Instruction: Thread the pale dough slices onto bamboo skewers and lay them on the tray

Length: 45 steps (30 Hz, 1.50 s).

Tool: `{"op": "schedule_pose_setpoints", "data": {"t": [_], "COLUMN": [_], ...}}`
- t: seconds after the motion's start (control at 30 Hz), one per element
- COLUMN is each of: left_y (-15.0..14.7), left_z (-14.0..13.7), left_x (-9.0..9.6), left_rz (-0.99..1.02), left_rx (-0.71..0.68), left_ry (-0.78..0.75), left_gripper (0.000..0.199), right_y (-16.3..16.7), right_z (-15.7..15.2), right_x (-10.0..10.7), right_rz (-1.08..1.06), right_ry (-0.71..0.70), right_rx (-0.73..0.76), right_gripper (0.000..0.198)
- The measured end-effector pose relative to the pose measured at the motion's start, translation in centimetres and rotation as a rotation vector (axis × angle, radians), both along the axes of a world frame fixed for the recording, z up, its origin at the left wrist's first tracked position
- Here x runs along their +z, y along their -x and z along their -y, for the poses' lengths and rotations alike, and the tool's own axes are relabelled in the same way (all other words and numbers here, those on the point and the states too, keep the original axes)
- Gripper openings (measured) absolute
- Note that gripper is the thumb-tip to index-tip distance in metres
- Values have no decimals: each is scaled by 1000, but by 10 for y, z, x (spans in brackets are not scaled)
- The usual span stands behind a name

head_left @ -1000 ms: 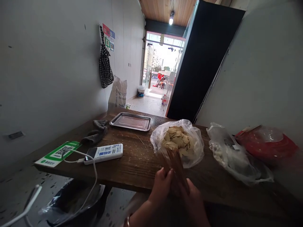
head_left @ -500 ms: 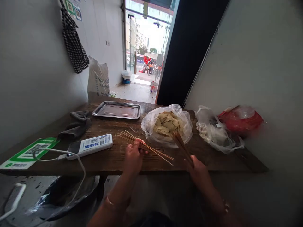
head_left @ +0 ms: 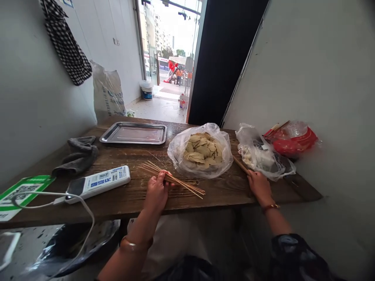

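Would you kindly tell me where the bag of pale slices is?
In the head view, the bag sits slightly right of centre on the table, right of the metal tray, beyond the fanned sticks.

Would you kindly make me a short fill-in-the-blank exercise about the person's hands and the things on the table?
1. Of the person's left hand and right hand, the one holding the fanned-out bundle of thin brown sticks is the ____ one.
2. In the picture, the shiny rectangular metal tray lies to the ____ of the crumpled dark grey cloth.
3. The open, clear plastic bag of flat yellowish pieces sits ____ that tray and the crumpled red plastic bag.

Missing words: left; right; between.
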<state>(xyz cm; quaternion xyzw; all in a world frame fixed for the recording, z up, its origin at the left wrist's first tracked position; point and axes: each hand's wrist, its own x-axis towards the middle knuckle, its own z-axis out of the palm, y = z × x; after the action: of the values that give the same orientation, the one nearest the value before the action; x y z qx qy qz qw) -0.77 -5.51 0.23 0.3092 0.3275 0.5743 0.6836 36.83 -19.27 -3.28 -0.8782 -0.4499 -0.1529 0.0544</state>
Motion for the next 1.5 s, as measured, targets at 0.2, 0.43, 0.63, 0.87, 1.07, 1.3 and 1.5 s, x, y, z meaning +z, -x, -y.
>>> {"op": "schedule_pose_setpoints", "data": {"t": [0.2, 0.43, 0.63, 0.87, 1.07, 1.3, 1.5], "left_y": [-2, -3, -10, -53, -61, -66, -83], "left_z": [7, 8, 13, 38, 16, -56, -88], "left_x": [0, -4, -3, 25, 39, 43, 38], "left_rz": [-78, -90, -111, -269, -352, -705, -932], "left_rx": [-38, -66, -72, -206, -393, -68, 32], "left_ry": [-59, -78, -120, -280, -437, -667, -946], "left_gripper": [37, 37, 35, 30, 37, 23, 18], "right_y": [-36, -37, 18, 187, 168, 29, 11], "right_z": [-19, -13, 3, -17, -15, -3, -22], "right_x": [6, 4, 16, 55, 48, 38, 10], "right_rz": [65, 110, -140, -667, -593, -171, -51], "right_ry": [1, -107, -521, -344, -415, -257, -153], "right_rx": [-103, -7, 279, 764, 625, 90, 65], "right_gripper": [34, 41, 39, 49, 38, 42, 30]}}
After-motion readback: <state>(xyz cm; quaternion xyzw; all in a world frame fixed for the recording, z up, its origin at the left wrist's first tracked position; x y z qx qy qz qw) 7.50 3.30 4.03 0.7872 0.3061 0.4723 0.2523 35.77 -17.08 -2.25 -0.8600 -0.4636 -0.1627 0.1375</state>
